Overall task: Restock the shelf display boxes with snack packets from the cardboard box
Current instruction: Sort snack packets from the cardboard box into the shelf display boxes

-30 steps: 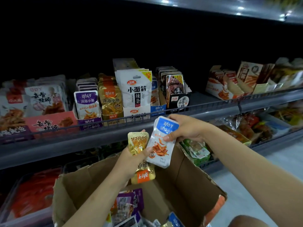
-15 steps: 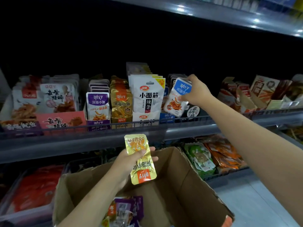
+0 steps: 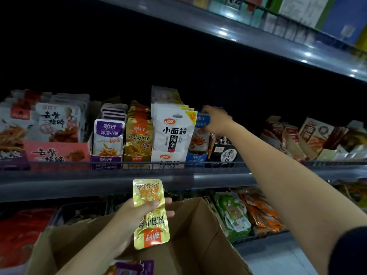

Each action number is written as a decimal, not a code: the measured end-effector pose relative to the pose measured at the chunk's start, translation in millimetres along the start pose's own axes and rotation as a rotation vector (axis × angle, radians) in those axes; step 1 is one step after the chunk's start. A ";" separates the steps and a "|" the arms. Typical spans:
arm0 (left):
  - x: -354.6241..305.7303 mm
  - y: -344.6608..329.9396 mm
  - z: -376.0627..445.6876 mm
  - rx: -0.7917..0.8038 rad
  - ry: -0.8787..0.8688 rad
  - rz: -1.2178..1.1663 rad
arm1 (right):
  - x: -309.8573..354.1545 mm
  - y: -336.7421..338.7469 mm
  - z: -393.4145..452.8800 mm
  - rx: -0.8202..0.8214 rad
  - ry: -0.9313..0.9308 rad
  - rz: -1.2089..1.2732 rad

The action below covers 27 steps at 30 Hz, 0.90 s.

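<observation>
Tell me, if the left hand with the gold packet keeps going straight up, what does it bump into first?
Probably the shelf edge right above the gold packet that the left hand holds. Depth is unclear, so it might pass in front.

The middle shelf (image 3: 218, 178) is a dark grey board with a low wire rail along its front edge. Display boxes stand on it in a row behind the rail. Taking the white display box (image 3: 168, 158) as landmark: just left of it stands the gold display box (image 3: 137, 158), then the purple display box (image 3: 106, 160), then the pink display box (image 3: 56, 153). Just right of the white one stands the blue display box (image 3: 196, 158), then a black display box (image 3: 224, 153). Further right sit open cream-and-red cartons (image 3: 309, 139). Below it, the lower shelf (image 3: 264, 237) carries loose green and orange packets.
</observation>
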<state>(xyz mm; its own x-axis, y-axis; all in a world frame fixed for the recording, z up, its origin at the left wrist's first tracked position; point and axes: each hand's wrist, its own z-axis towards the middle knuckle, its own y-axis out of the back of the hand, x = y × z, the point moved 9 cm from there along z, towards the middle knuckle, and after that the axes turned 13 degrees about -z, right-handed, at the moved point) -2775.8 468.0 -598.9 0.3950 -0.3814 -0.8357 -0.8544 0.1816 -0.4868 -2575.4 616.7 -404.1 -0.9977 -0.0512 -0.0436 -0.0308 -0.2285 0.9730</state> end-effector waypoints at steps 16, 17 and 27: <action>1.9 3.6 4.1 -0.039 0.026 0.044 | -2.2 -30.3 21.5 -0.118 0.149 -0.506; 1.9 3.3 4.4 -0.039 0.025 0.048 | -1.6 -31.2 20.8 -0.129 0.148 -0.497; 2.1 9.8 4.6 -0.055 0.024 0.076 | -12.5 -38.2 14.0 -0.159 0.063 -0.423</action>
<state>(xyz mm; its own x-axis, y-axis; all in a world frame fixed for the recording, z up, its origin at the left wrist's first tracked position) -2781.8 473.2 -606.7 0.3206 -0.3904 -0.8630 -0.8993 0.1607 -0.4068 -2562.6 639.7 -437.5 -0.8935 0.0212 -0.4486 -0.4208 -0.3881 0.8199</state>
